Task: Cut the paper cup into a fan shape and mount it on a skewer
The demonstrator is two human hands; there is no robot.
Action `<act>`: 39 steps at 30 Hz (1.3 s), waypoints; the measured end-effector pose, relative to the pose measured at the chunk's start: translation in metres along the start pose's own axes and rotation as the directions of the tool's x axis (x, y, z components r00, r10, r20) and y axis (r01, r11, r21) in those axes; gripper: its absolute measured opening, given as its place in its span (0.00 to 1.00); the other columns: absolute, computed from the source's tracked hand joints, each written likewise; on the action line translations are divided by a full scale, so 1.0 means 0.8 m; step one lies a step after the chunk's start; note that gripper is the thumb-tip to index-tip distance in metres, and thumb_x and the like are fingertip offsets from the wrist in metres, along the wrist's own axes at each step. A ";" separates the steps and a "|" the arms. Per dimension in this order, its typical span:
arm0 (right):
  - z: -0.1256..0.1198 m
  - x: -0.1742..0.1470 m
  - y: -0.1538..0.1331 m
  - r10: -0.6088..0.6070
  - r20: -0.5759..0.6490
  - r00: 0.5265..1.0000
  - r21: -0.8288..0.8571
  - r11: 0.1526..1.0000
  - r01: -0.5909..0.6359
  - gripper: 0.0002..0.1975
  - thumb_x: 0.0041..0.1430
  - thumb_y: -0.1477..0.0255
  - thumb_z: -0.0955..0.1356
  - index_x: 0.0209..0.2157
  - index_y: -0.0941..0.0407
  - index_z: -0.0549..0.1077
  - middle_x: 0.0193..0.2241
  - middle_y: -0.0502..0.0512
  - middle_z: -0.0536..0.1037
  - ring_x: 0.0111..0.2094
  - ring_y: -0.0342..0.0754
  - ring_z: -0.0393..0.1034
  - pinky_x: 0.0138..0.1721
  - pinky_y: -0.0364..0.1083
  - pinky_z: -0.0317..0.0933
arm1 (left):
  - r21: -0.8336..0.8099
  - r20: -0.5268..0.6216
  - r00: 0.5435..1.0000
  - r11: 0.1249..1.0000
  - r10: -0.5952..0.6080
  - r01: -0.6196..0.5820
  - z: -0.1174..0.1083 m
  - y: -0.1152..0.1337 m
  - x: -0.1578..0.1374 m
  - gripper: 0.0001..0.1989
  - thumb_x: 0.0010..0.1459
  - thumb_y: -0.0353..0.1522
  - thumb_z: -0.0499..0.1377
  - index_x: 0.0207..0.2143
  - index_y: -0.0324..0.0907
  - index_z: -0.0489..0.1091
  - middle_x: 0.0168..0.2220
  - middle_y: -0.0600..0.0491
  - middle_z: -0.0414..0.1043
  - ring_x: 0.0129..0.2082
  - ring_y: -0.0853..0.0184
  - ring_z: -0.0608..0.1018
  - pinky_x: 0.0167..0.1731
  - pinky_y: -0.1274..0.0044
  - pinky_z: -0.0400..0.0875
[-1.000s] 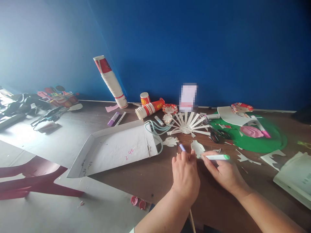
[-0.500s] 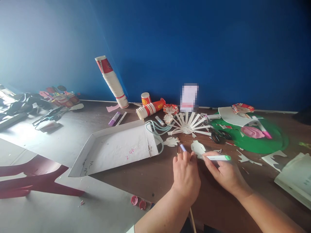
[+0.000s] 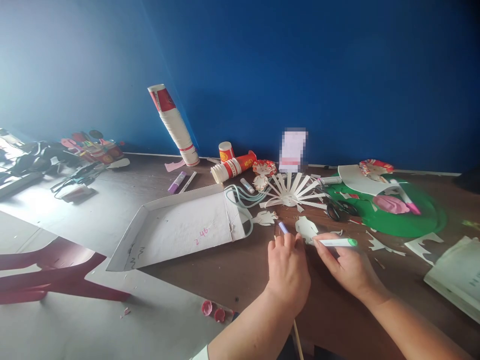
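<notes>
My left hand (image 3: pixel 288 272) is closed, knuckles up, around a thin wooden stick (image 3: pixel 298 340) that comes out below the wrist. Just past its fingers lies a purple marker end (image 3: pixel 282 227); whether the hand touches it is hidden. My right hand (image 3: pixel 347 270) pinches a white marker (image 3: pixel 335 242) with a green end pointing right. Close to the right fingertips is a white paper cutout (image 3: pixel 306 228). Another paper cutout (image 3: pixel 265 218) lies to the left, and a paper cup cut into spread strips (image 3: pixel 290 195) sits behind both hands.
A shallow white box (image 3: pixel 180 230) lies at left, behind it a tall leaning stack of paper cups (image 3: pixel 174 125). Black-handled scissors (image 3: pixel 333 210) lie by a green round sheet (image 3: pixel 423 215) with paper scraps. An open book (image 3: pixel 457 275) is at right, a red stool (image 3: pixel 56 265) at left.
</notes>
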State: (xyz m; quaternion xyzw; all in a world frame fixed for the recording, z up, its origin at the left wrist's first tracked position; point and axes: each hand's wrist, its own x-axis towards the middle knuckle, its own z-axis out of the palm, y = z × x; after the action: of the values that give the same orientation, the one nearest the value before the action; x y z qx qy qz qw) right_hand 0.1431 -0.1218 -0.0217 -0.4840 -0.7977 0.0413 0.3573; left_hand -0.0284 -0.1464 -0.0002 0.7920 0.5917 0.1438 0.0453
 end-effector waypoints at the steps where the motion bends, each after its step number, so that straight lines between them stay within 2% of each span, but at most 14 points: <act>1: 0.000 0.000 0.000 -0.006 -0.003 1.000 -0.001 1.000 0.006 0.05 0.64 0.71 0.65 0.39 0.56 0.72 0.33 0.55 0.80 0.33 0.50 0.77 0.37 0.46 0.68 | -0.008 0.006 1.000 1.000 0.000 0.000 -0.001 0.000 0.000 0.20 0.63 0.28 0.48 0.57 0.40 0.64 0.44 0.46 0.67 0.41 0.60 0.70 0.41 0.68 0.65; 13: -0.001 0.000 -0.001 -0.018 0.009 1.000 -0.012 1.000 0.018 0.05 0.65 0.71 0.64 0.39 0.55 0.72 0.32 0.55 0.80 0.32 0.49 0.77 0.35 0.45 0.68 | -0.021 0.079 0.997 1.000 -0.011 0.012 -0.010 0.002 0.004 0.21 0.62 0.28 0.48 0.57 0.39 0.63 0.44 0.45 0.67 0.42 0.59 0.70 0.41 0.68 0.66; 39: -0.001 0.001 0.000 0.003 -0.005 1.000 0.009 1.000 -0.003 0.06 0.65 0.71 0.64 0.39 0.55 0.73 0.33 0.55 0.79 0.34 0.50 0.76 0.39 0.47 0.67 | -0.033 0.069 0.998 0.999 -0.002 0.004 -0.011 0.001 0.003 0.21 0.62 0.28 0.48 0.56 0.39 0.64 0.44 0.45 0.67 0.43 0.58 0.70 0.42 0.67 0.65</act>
State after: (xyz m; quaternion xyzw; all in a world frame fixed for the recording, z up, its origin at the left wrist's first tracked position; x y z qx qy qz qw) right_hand 0.1431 -0.1214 -0.0208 -0.4838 -0.7958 0.0444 0.3615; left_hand -0.0291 -0.1454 0.0087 0.7947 0.5885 0.1260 0.0792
